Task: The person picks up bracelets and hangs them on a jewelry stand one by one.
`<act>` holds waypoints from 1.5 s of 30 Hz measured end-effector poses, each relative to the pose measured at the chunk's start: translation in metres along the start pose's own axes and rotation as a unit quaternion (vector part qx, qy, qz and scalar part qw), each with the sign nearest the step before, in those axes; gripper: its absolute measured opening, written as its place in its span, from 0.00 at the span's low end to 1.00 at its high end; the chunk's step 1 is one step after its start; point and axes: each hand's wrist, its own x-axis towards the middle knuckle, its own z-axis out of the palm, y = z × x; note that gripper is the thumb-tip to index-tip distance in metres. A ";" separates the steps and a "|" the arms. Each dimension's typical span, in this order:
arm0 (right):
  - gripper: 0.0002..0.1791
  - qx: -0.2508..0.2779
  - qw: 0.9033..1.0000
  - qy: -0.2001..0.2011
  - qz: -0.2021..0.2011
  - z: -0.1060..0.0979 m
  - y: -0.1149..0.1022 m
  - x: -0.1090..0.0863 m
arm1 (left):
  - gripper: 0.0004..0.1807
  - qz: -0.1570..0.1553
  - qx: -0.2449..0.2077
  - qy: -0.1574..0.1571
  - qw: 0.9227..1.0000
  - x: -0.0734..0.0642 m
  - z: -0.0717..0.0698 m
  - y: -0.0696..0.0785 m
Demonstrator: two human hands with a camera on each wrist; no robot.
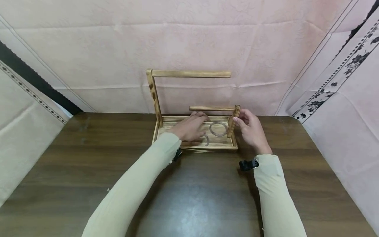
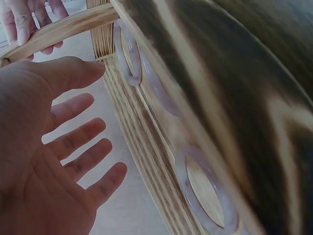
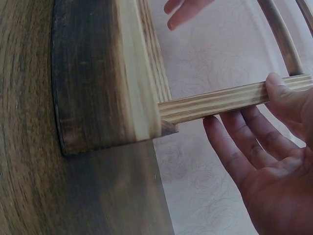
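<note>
A wooden tray [image 1: 213, 147] carries two upright posts, each with a rod along its top. The short post [image 1: 232, 126] stands at the right end with its low rod [image 1: 211, 108]. My right hand [image 1: 254, 131] grips this post near the top, thumb on one face and fingers on the other. Over the tray hovers my left hand [image 1: 190, 127], palm down with fingers apart and holding nothing. In the left wrist view three pale, translucent bangles lie in the tray, among them a near bangle [image 2: 182, 176] and a far bangle [image 2: 138, 73]. In the head view my left hand partly hides them.
The tall post [image 1: 154, 95] rises at the tray's left end and bears a long rod [image 1: 190, 74] above the left hand. Below is a dark wooden table [image 1: 189, 191]. A pale patterned cloth [image 1: 189, 46] hangs behind the table and at both sides.
</note>
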 end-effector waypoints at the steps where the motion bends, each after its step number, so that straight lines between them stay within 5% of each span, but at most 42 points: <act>1: 0.17 0.002 1.000 -0.001 0.001 0.000 0.000 0.000 | 0.29 -0.001 0.000 -0.003 1.000 0.001 0.000 0.001; 24: 0.17 0.010 1.000 -0.007 0.010 0.002 -0.001 -0.001 | 0.37 0.000 0.008 -0.057 0.998 0.033 0.011 0.023; 45: 0.18 0.014 1.000 -0.012 0.016 0.001 -0.002 0.000 | 0.38 -0.022 0.028 -0.090 0.995 0.046 0.023 0.037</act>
